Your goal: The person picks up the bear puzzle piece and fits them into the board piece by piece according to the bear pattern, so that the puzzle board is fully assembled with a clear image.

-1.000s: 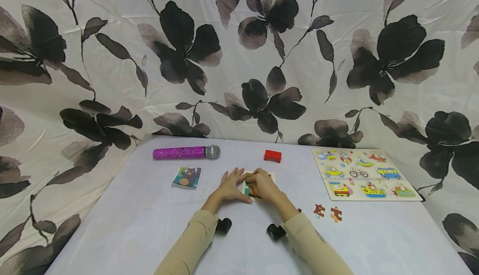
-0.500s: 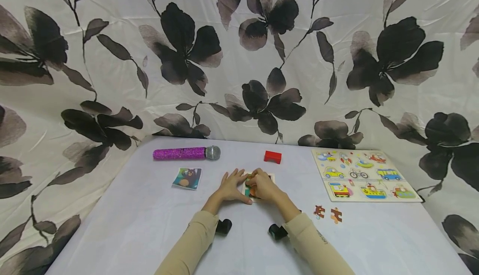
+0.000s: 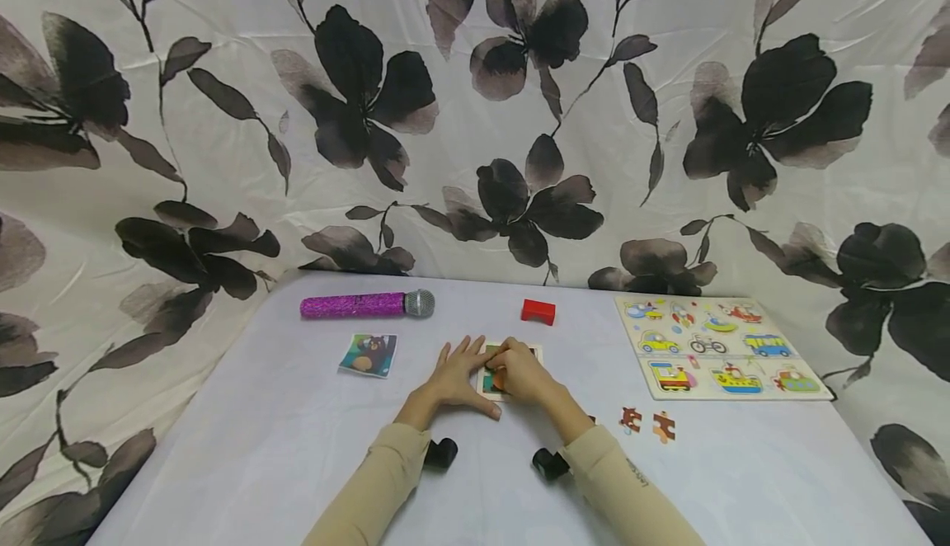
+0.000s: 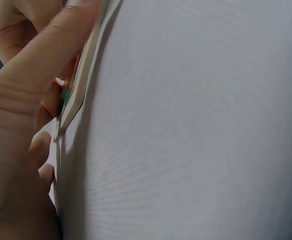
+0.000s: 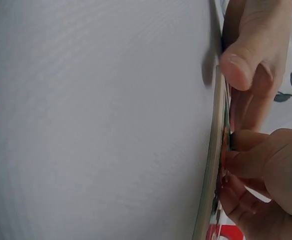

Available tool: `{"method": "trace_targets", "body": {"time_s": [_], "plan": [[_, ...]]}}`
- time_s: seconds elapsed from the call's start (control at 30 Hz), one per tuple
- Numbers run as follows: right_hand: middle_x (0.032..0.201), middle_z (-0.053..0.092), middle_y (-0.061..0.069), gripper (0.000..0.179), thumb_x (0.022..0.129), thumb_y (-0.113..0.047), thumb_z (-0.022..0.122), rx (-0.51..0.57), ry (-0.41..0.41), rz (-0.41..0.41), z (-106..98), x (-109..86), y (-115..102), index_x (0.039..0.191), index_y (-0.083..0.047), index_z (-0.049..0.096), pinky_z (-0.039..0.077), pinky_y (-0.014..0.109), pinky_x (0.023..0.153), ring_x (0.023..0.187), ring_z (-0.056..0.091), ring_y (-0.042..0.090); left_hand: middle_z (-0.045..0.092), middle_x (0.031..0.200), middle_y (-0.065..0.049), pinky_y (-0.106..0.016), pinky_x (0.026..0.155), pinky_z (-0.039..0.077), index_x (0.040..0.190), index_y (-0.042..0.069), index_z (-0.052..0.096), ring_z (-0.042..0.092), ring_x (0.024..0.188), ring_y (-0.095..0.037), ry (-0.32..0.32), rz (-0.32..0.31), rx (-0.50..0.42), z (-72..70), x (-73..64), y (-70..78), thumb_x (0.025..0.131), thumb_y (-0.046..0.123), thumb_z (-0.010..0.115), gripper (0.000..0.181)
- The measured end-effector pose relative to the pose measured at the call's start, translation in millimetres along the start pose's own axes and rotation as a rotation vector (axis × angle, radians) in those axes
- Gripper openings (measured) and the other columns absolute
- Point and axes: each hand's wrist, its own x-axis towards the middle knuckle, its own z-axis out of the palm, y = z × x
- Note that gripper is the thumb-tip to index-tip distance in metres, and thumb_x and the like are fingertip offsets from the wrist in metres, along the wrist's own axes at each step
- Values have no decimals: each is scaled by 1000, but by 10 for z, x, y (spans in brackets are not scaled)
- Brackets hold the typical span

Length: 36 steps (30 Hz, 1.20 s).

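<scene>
A small wooden jigsaw tray (image 3: 538, 355) lies between my hands, its pale edge (image 5: 213, 145) running down the right wrist view. My left hand (image 3: 451, 378) stays spread along its left side, with the thumb low at the near edge. Over the tray, my right hand (image 3: 523, 373) has its fingertips curled together, pinching a puzzle piece (image 3: 500, 378) with orange-brown on it; the fingers cover most of it. In the left wrist view the left thumb (image 4: 46, 55) crosses in front of the tray rim (image 4: 75, 102). Two loose brown puzzle pieces, one (image 3: 631, 420) beside the other (image 3: 664, 426), lie to the right.
A bear picture card (image 3: 369, 355) lies left of the hands, with a glittery purple microphone (image 3: 364, 305) behind it. A red block (image 3: 538, 312) stands at the back. A vehicle puzzle board (image 3: 720, 352) fills the right. Another piece peeks out by the right forearm.
My left thumb has dropped slightly toward the near edge of the tray. The right fingers have shifted a little over the same spot. Other things lie where they were.
</scene>
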Motion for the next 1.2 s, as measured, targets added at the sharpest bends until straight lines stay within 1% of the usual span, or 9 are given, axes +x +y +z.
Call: {"method": "trace_targets", "body": {"time_s": [0.17,0.4,0.63,0.77,0.87,0.97,1.03,1.13,1.2], "plan": [[96,60,13,22,75,3,72,-9,7,7,5,8,-36,96,0,74,49,41,82,87,55,26,27,153,-9,-59,112,2,144,20,41,13,142,-35,-7,10,49,-8,-14,-26,60,58,81,101],[101,61,15,20,80,7,65,41,27,32,11,-24,-4,98,3,72,49,43,86,93,57,29,36,149,-8,-63,110,14,143,20,43,24,139,-36,-22,3,204,-93,12,93,62,67,73,98],[106,59,15,19,81,4,66,28,4,37,18,-34,-10,99,1,72,48,44,88,96,56,30,38,148,-8,-62,109,17,141,19,45,28,138,-35,-27,-15,217,-81,26,92,65,66,72,93],[107,58,15,20,75,5,70,5,2,22,10,-3,-35,93,-1,73,49,43,87,97,56,30,37,148,-12,-64,109,16,140,16,47,28,138,-36,-6,-4,156,-56,32,41,72,58,71,84],[103,61,13,21,76,5,70,-12,-9,49,-5,14,-53,95,0,74,50,41,87,95,58,28,28,151,-17,-62,111,11,146,7,34,22,140,-35,-1,1,83,-35,30,0,75,52,72,92],[98,63,13,22,79,5,66,-31,-14,55,-21,23,-65,99,0,73,52,40,83,90,58,27,22,153,-20,-60,112,7,149,0,19,19,141,-34,48,1,-37,-16,16,-38,75,44,75,102],[98,63,13,20,81,5,64,-44,-7,40,-28,19,-72,98,-1,74,52,40,82,89,59,28,32,148,-22,-59,112,10,147,-1,22,28,138,-35,123,0,-138,-7,4,-58,74,39,77,101],[99,63,14,16,82,2,64,-45,10,23,-33,10,-79,94,-2,74,52,40,81,90,59,29,54,130,-23,-55,109,27,138,-1,41,47,124,-37,254,8,-283,12,-2,-82,72,33,81,85],[101,62,15,16,83,2,64,-34,14,30,-32,2,-81,94,-2,74,51,41,83,92,58,30,61,120,-20,-52,105,35,130,-1,51,52,117,-36,296,11,-335,24,-7,-91,70,31,83,75]]}}
